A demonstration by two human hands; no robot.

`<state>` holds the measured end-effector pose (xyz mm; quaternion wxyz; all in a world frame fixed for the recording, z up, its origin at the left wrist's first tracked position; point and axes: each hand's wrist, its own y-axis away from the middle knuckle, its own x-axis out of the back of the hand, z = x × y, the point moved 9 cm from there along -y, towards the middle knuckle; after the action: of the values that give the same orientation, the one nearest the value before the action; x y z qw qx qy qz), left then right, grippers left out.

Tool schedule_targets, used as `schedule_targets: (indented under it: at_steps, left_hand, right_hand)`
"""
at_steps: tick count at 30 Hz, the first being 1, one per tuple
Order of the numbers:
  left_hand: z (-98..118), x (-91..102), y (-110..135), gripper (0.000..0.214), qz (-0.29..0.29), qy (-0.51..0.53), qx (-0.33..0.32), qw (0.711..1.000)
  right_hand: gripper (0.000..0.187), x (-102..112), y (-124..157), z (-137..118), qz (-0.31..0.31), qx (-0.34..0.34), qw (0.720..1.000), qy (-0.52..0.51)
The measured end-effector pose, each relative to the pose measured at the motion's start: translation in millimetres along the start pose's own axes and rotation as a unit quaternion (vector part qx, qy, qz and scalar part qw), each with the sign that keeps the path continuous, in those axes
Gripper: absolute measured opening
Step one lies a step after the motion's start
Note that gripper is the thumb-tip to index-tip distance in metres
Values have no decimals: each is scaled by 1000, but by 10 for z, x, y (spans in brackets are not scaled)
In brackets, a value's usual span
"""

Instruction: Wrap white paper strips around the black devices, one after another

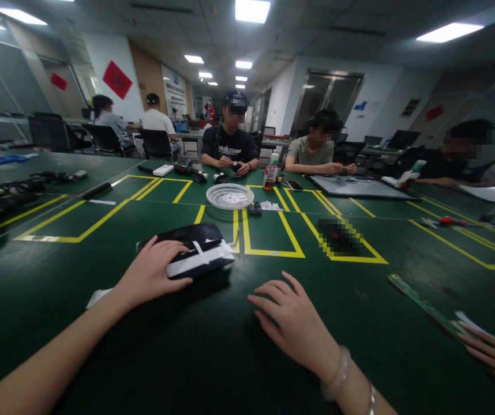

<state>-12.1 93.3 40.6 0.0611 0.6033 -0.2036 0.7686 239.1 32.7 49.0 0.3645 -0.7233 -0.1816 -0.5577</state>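
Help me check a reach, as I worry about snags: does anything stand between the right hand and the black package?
Nothing visible does. Only green tabletop shows between the right hand and the near right end of the black package. The left hand is at its left side.

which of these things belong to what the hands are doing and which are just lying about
Seemingly part of the work:
black packet with a white strip, held by the left hand

Apparently just lying about:
white basket
bottle
phone

The right hand is open and holds nothing.
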Motion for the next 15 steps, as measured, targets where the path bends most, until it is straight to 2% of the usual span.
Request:
schedule_targets:
  at_steps: [3,5,9,11,13,15]
  left_hand:
    - [-609,214,44,58,40,-32,119,992]
    - [-1027,348,161,66,55,-53,211,974]
    - [-1785,542,564,85,99,-69,349,929]
    - [-2138,574,808,83,120,-69,404,904]
    - [-2408,514,973,74,106,-43,419,901]
    - [-2532,434,1027,75,84,-8,383,920]
  right_hand:
    - [29,-72,8,1,-27,-3,999,-24]
    - [28,-104,14,4,-40,-7,999,-35]
    - [26,-134,22,1,-53,-9,998,-35]
    - [26,-139,25,-8,-52,-6,998,-29]
    - [25,-141,28,-19,-50,-2,998,-24]
    - [24,-147,31,-26,-52,-1,998,-23]
